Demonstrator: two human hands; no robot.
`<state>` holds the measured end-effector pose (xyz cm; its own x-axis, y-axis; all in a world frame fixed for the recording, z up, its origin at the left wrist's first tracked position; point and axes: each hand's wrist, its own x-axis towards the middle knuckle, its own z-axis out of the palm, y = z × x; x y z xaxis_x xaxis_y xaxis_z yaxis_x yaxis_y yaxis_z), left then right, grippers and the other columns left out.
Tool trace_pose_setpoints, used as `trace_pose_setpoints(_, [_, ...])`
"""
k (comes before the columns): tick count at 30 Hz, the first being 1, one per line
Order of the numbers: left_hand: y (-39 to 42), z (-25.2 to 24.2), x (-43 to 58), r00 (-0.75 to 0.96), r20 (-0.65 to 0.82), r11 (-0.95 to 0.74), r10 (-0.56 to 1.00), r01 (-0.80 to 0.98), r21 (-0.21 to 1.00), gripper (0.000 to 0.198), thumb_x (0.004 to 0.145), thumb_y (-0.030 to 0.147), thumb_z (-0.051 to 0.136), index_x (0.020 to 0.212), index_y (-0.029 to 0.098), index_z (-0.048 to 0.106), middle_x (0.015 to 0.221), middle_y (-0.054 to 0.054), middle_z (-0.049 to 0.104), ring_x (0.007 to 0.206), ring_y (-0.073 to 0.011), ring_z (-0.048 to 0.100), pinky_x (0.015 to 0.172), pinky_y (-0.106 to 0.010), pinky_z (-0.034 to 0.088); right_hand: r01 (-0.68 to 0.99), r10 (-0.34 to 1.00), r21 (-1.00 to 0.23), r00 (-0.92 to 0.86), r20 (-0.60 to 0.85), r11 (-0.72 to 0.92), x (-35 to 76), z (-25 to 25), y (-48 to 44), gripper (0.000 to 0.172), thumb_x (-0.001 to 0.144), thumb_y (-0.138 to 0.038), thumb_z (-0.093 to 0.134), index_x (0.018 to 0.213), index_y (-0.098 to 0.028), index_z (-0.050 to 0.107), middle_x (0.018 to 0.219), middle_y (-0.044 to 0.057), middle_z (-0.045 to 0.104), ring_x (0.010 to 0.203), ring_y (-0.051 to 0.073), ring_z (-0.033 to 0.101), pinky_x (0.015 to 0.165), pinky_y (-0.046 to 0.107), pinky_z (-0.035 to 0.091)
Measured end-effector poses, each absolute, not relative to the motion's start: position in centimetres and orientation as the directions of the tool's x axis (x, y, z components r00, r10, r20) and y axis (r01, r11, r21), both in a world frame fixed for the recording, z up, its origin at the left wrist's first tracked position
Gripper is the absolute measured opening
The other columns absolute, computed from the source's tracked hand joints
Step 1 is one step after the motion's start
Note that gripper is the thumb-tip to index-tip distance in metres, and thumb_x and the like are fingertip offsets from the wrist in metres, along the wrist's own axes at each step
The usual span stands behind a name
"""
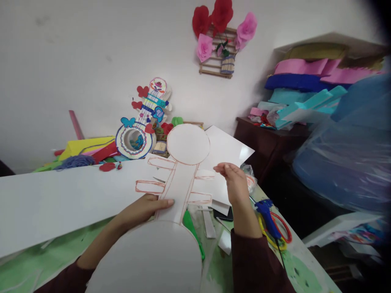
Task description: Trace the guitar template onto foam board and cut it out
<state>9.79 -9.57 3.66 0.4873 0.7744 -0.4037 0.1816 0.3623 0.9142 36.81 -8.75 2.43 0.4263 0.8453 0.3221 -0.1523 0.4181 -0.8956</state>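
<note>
A white cardboard guitar-shaped cutout [180, 183] stands upright in front of me, with a round head, a narrow neck, a wide rounded body and side tabs outlined in reddish-brown. My left hand [152, 206] grips the neck from the left, thumb on the front face, other fingers hidden behind it. Just right of the upper right tab [205, 177], my right hand [235, 179] is raised with its fingertips drawn together. Nothing shows between them, and they look apart from the card.
A large white sheet [61, 199] covers the left of the table. Blue-handled scissors or a glue gun [269, 219] and a green cutter [194, 234] lie among paper scraps. A decorated paper guitar [134, 140] leans at the wall. Bagged material [339, 154] bulges at right.
</note>
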Motion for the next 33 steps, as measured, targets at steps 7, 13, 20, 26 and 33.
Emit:
trace_pose_setpoints(7, [-10.2,5.5,9.2,0.470,-0.340,0.353,0.815,0.064,0.933,0.033,0.061,0.042,0.076,0.053,0.011,0.069,0.049,-0.004,0.063,0.044,-0.0123,0.053,0.047,-0.022,0.038,0.200,0.614,-0.831,0.588,0.526,0.520,36.4,3.7,-10.0,0.017,0.079,-0.033,0.058,0.072,-0.018,0.063,0.066,0.000,0.062,0.071,0.015,0.056,0.076,0.033,0.041])
trace_pose_setpoints(13, [-10.1,5.4,9.2,0.498,-0.374,0.383,0.782,0.088,0.920,0.033,0.062,0.042,0.075,0.055,0.011,0.069,0.049,-0.004,0.062,0.044,-0.0124,0.053,0.046,-0.022,0.037,0.655,0.495,-0.399,0.044,0.868,0.642,33.0,5.9,-13.5,0.020,0.092,-0.032,0.041,0.101,-0.022,0.056,0.107,0.005,0.065,0.106,0.021,0.054,0.095,0.043,0.035])
trace_pose_setpoints(20, [-10.3,5.6,9.5,0.540,-0.374,0.371,0.754,0.119,0.921,0.034,0.060,0.044,0.076,0.055,0.011,0.069,0.047,-0.002,0.059,0.043,-0.0107,0.049,0.044,-0.022,0.033,0.772,0.576,-0.176,-0.282,0.767,0.612,32.0,5.6,-13.1,0.048,0.095,-0.051,0.019,0.119,-0.022,0.049,0.114,0.006,0.063,0.126,0.023,0.039,0.106,0.048,0.017])
trace_pose_setpoints(26, [-10.6,6.0,9.6,0.519,-0.344,0.346,0.782,0.096,0.933,0.031,0.063,0.042,0.075,0.059,0.011,0.070,0.050,-0.002,0.062,0.045,-0.0109,0.051,0.047,-0.022,0.035,0.770,0.581,-0.172,-0.293,0.759,0.614,31.9,5.5,-13.0,0.050,0.095,-0.052,0.017,0.113,-0.021,0.052,0.112,0.006,0.064,0.124,0.022,0.041,0.107,0.047,0.015])
trace_pose_setpoints(33, [-10.5,5.9,9.6,0.519,-0.322,0.327,0.792,0.084,0.941,0.031,0.063,0.041,0.074,0.064,0.011,0.071,0.054,-0.003,0.064,0.048,-0.0118,0.052,0.048,-0.022,0.036,0.765,0.564,-0.148,-0.315,0.763,0.627,31.6,5.5,-13.2,0.048,0.096,-0.049,0.020,0.116,-0.020,0.052,0.103,0.006,0.067,0.121,0.022,0.044,0.107,0.047,0.016])
